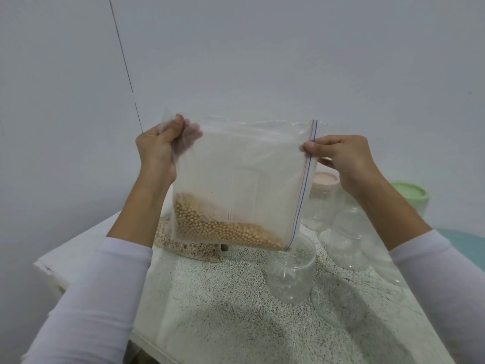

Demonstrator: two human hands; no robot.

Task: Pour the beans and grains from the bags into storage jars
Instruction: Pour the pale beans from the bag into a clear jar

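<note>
The clear plastic zip bag (244, 179), turned sideways with tan round beans (223, 227) pooled along its low edge, hangs above the speckled grey-white worktop (223, 298). The left hand (160, 151) grips one upper corner, and the right hand (343, 156) pinches the blue-lined zip edge. The bag's bottom corner sits just over an open clear plastic jar (291, 271). Behind stand more clear jars, one with a pink lid (325, 179), one with a green lid (412, 194), and a second bag of mottled beans (183, 245). A plain pale wall (262, 61) backs the worktop.
</note>
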